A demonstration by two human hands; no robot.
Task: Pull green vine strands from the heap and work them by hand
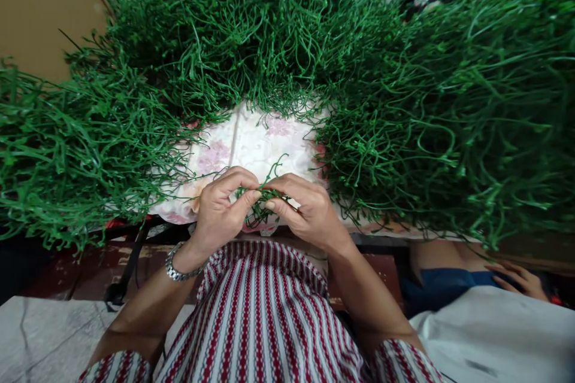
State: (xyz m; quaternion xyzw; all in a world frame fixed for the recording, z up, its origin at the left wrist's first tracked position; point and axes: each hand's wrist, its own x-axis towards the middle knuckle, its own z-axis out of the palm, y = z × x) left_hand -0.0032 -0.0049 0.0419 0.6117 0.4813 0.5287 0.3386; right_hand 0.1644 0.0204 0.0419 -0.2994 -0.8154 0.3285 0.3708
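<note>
A small bunch of green plastic sprigs [263,196] sits between my two hands, just in front of my striped shirt. My left hand [222,206], with a metal watch band at the wrist, pinches the bunch from the left with curled fingers. My right hand [305,206] grips the same bunch from the right, fingertips meeting the left hand's. A few thin stems curl up out of the bunch. Under the hands lies a white cloth with pink flowers [251,140].
Large heaps of the same green sprigs surround the cloth: on the left [76,143], at the back [251,24] and on the right [453,119]. A brown cardboard panel [40,6] stands at the back left. Another person's hand [516,278] rests at the lower right.
</note>
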